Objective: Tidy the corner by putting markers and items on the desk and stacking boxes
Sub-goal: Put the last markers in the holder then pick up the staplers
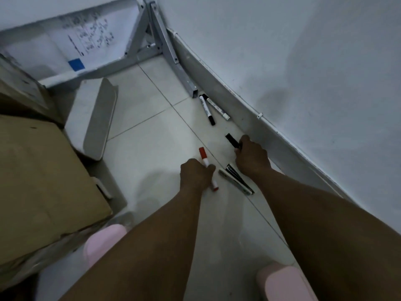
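Head view, floor corner, left to right: cardboard box; my left hand curled around red marker; my right hand gripping black marker; two markers by wall.

The left hand is covering the middle of the red marker, leaving only its two ends showing. The right hand is hiding most of a black marker. The cardboard box is running off the left edge. The writing on the whiteboard is blurring beyond reading.
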